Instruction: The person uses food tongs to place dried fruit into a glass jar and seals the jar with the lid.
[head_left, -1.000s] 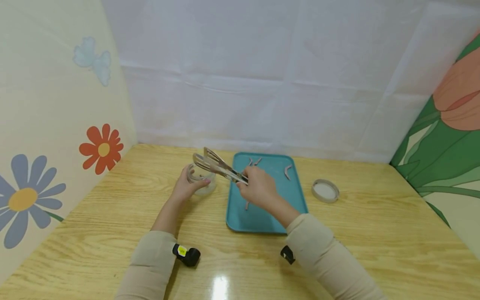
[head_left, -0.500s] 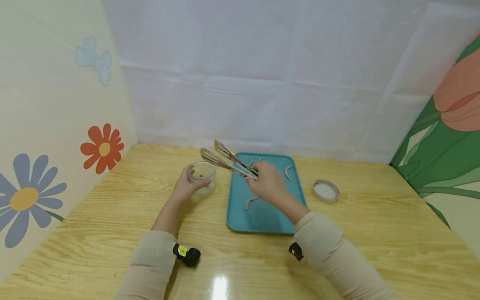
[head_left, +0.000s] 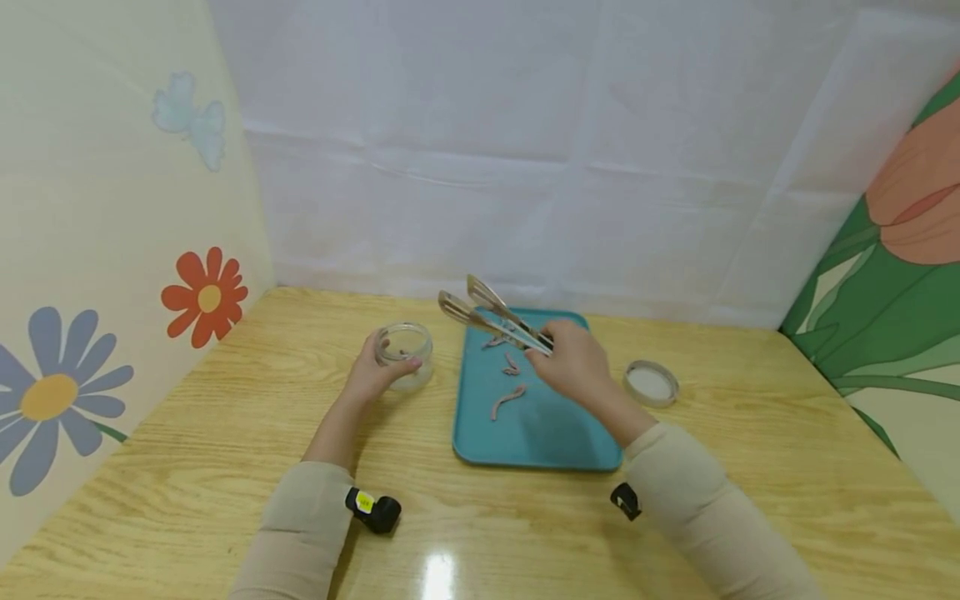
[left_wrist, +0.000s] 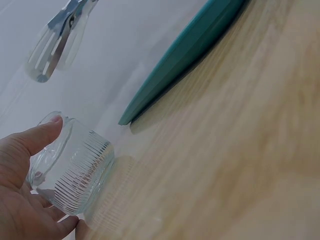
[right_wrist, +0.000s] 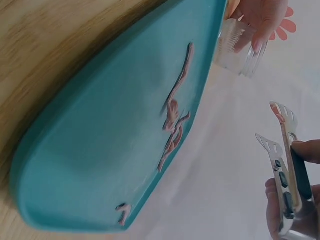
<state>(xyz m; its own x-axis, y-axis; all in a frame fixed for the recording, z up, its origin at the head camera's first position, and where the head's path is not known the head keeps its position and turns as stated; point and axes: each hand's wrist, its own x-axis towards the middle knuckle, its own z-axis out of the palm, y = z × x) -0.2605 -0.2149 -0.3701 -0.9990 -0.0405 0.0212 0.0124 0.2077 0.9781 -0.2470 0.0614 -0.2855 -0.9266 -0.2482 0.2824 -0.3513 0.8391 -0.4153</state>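
My left hand (head_left: pixel 372 372) holds a clear glass jar (head_left: pixel 412 381), thumb and fingers around its rim. The jar stands upright on the table, without a lid; ribbed glass shows in the left wrist view. My right hand (head_left: pixel 573 360) grips metal tongs (head_left: pixel 512 327) above the blue tray (head_left: pixel 551 437). The slotted tong ends are spread apart and point left, with nothing seen between them. Several pinkish worm-like strips lie on the tray, among them a long curved strip (head_left: pixel 507 402) and a small bent strip (head_left: pixel 512 365). The tongs and right hand hide part of the tray's far side.
A round lid (head_left: pixel 651 383) lies on the wooden table (head_left: pixel 765 467), right of the tray. A white cloth (head_left: pixel 525 167) hangs behind the table. Flower-painted panels stand at both sides.
My right hand has moved right with the tongs, from over the jar to over the tray. More strips on the tray's left now show. The left hand and jar have stayed put.
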